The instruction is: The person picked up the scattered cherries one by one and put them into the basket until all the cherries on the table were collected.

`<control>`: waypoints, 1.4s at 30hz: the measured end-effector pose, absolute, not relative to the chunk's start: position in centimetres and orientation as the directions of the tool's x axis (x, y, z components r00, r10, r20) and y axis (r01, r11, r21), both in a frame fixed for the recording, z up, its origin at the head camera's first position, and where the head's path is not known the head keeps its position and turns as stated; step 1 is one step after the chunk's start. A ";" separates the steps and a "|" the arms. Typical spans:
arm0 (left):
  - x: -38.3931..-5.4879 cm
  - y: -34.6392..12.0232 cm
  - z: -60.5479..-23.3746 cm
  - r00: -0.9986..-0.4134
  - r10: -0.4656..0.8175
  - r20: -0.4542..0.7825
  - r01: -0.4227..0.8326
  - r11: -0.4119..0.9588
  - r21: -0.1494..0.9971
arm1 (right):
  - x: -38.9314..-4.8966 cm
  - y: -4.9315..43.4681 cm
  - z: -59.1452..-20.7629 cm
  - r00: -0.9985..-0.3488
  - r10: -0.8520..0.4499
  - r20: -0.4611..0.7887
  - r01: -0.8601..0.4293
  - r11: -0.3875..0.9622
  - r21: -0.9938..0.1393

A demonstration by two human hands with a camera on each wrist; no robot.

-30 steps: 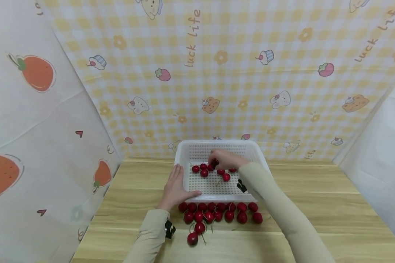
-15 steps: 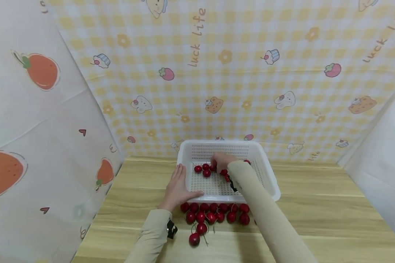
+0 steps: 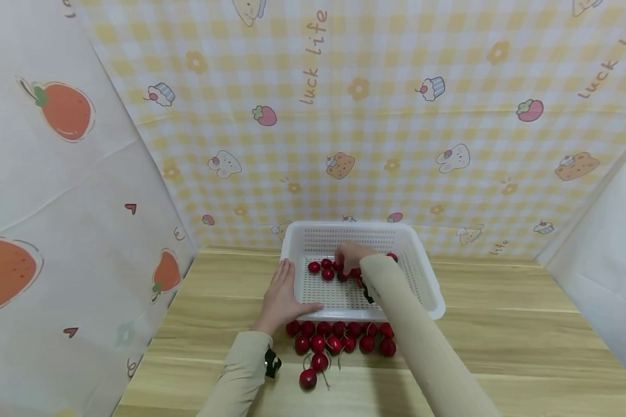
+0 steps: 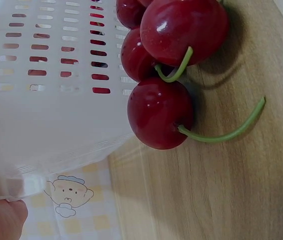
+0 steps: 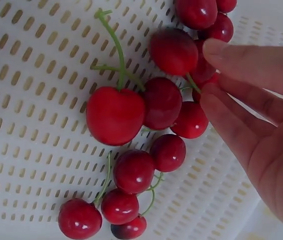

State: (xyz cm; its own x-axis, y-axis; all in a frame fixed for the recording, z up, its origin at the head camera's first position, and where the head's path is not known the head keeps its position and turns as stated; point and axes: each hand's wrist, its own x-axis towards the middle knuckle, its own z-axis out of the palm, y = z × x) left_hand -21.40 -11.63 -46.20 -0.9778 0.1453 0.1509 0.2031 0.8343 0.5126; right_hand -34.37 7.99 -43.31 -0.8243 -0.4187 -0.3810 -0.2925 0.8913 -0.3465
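A white perforated plastic basket (image 3: 339, 314) stands on the table with several red cherries (image 3: 327, 274) inside. At its front left corner rests my left hand (image 3: 280, 301), straight fingers along the left side and thumb stretched over the front rim. My right hand (image 3: 352, 255) is down inside the basket. In the right wrist view, its thumb and fingers (image 5: 231, 102) are parted beside a dark red cherry (image 5: 173, 51), whose green stem reaches toward a fingertip. Other cherries, some with stems, lie around it on the basket's bottom.
Along the basket's front lie rows of loose cherries (image 3: 334, 346), with a stemmed cherry (image 3: 308, 379) nearest me. The wood-grain table (image 3: 506, 324) extends to both sides. A checked cloth backdrop (image 3: 365, 133) hangs close behind the basket.
Between the first two frames my right forearm swung leftward and the view shifted slightly. A dark cherry now shows under the right hand, whose fingers have loosened. The left hand keeps its place.
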 end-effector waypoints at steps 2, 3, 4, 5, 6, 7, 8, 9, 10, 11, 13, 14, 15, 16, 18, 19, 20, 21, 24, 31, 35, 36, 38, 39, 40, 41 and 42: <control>-21.4 -11.6 -46.1 -0.977 0.148 0.154 0.207 0.830 0.518 | -34.4 8.0 -43.1 -0.824 -0.424 -0.377 -0.278 0.881 -0.383; -21.3 -11.5 -46.0 -0.976 0.149 0.156 0.210 0.826 0.523 | -34.4 8.0 -42.9 -0.819 -0.440 -0.368 -0.286 0.869 -0.403; -21.4 -11.5 -46.0 -0.976 0.150 0.159 0.212 0.825 0.525 | -34.5 8.0 -42.7 -0.811 -0.465 -0.354 -0.304 0.853 -0.424; -21.4 -11.5 -46.0 -0.975 0.150 0.163 0.214 0.824 0.525 | -34.6 8.0 -42.4 -0.801 -0.503 -0.325 -0.336 0.826 -0.453; -21.4 -11.5 -46.1 -0.976 0.150 0.161 0.213 0.826 0.522 | -34.6 7.9 -41.9 -0.784 -0.552 -0.283 -0.389 0.793 -0.468; -21.4 -11.5 -46.1 -0.976 0.149 0.160 0.211 0.827 0.521 | -34.5 7.9 -41.4 -0.770 -0.590 -0.242 -0.431 0.761 -0.485; -21.5 -11.5 -46.1 -0.976 0.147 0.159 0.209 0.828 0.520 | -34.3 7.8 -40.8 -0.753 -0.628 -0.197 -0.477 0.728 -0.492; -21.5 -11.5 -46.1 -0.976 0.147 0.158 0.209 0.829 0.519 | -33.9 7.8 -40.1 -0.734 -0.662 -0.152 -0.524 0.694 -0.494; -21.6 -11.5 -46.1 -0.976 0.146 0.158 0.208 0.830 0.518 | -33.5 7.7 -39.4 -0.714 -0.692 -0.105 -0.566 0.659 -0.495; -21.6 -11.5 -46.1 -0.976 0.146 0.161 0.210 0.829 0.519 | -32.8 7.7 -38.6 -0.692 -0.719 -0.059 -0.607 0.625 -0.491; -21.7 -11.5 -46.1 -0.976 0.144 0.163 0.210 0.823 0.528 | -31.0 7.8 -37.1 -0.654 -0.756 0.010 -0.670 0.574 -0.471; -21.7 -11.6 -46.1 -0.976 0.143 0.166 0.211 0.820 0.531 | -30.0 7.9 -36.4 -0.630 -0.775 0.048 -0.706 0.546 -0.451; -21.7 -11.6 -46.1 -0.975 0.143 0.168 0.212 0.818 0.535 | -28.8 7.9 -35.7 -0.601 -0.795 0.081 -0.740 0.516 -0.430; -21.7 -11.6 -46.1 -0.976 0.141 0.164 0.209 0.816 0.539 | -27.6 8.0 -35.1 -0.571 -0.813 0.115 -0.772 0.483 -0.412; -21.7 -11.7 -46.1 -0.978 0.139 0.157 0.202 0.818 0.539 | -25.0 8.3 -34.3 -0.512 -0.843 0.166 -0.824 0.426 -0.374; -21.7 -11.7 -46.1 -0.978 0.138 0.156 0.202 0.818 0.539 | -23.7 8.4 -34.1 -0.491 -0.853 0.176 -0.840 0.410 -0.356; -21.7 -11.8 -46.1 -0.979 0.136 0.150 0.196 0.821 0.537 | -22.5 8.4 -34.1 -0.470 -0.863 0.183 -0.848 0.385 -0.364; -21.7 -11.9 -46.2 -0.980 0.135 0.149 0.194 0.824 0.532 | -21.4 8.4 -34.2 -0.447 -0.876 0.185 -0.856 0.358 -0.373; -21.7 -12.1 -46.3 -0.980 0.131 0.149 0.190 0.830 0.524 | -18.9 8.2 -35.6 -0.412 -0.901 0.132 -0.848 0.327 -0.417; -21.5 -12.1 -46.3 -0.980 0.136 0.142 0.192 0.825 0.532 | -15.4 6.4 -41.9 -0.356 -0.934 -0.022 -0.847 0.332 -0.416; -21.4 -11.9 -46.3 -0.981 0.132 0.144 0.189 0.825 0.533 | -14.1 5.1 -44.9 -0.356 -0.932 -0.063 -0.872 0.356 -0.335; -21.3 -11.9 -46.2 -0.980 0.134 0.148 0.193 0.824 0.533 | -13.9 4.9 -45.5 -0.363 -0.929 -0.069 -0.875 0.366 -0.317; -21.3 -11.8 -46.1 -0.979 0.136 0.149 0.195 0.824 0.533 | -13.7 4.6 -46.3 -0.376 -0.923 -0.080 -0.873 0.382 -0.304; -21.2 -11.7 -46.1 -0.979 0.138 0.149 0.197 0.826 0.529 | -13.6 4.5 -46.6 -0.378 -0.922 -0.083 -0.872 0.385 -0.302; -21.2 -11.7 -46.0 -0.978 0.139 0.154 0.200 0.824 0.529 | -13.6 4.4 -46.8 -0.378 -0.922 -0.085 -0.874 0.386 -0.296; -21.1 -11.6 -46.0 -0.978 0.139 0.156 0.201 0.826 0.527 | -13.6 4.4 -46.9 -0.378 -0.922 -0.087 -0.875 0.386 -0.291; -21.1 -11.6 -45.9 -0.977 0.139 0.159 0.204 0.825 0.527 | -13.6 4.4 -46.9 -0.375 -0.923 -0.084 -0.879 0.383 -0.284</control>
State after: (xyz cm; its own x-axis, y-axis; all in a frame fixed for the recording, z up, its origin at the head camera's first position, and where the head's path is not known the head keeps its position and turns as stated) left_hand -21.11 -11.56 -45.94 -0.9774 0.1394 0.1592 0.2035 0.8251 0.5271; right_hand -13.55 4.36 -46.95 -0.3755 -0.9230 -0.0842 -0.8790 0.3834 -0.2835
